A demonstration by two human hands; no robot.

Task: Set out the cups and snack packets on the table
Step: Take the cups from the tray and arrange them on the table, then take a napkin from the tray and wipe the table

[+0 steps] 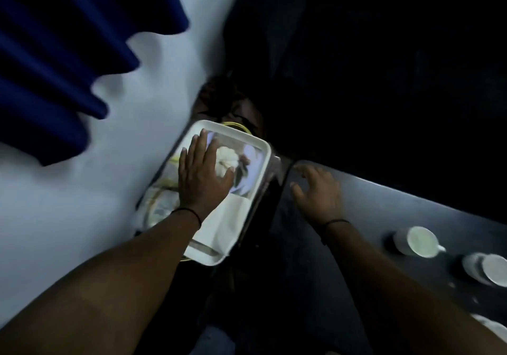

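Note:
A white tray with a flower picture leans near the wall, a pale folded cloth lying on its near half. My left hand rests flat on the tray, fingers spread, gripping nothing. My right hand hovers open over the corner of the dark table, blurred by motion. Two white cups lie tilted on the table at the right. A third white object shows at the bottom right edge. No snack packets are visible.
A pale wall fills the left, with a dark blue curtain hanging at the top left. The gap between tray and table is dark. A yellow-rimmed object sits behind the tray. The upper right is black.

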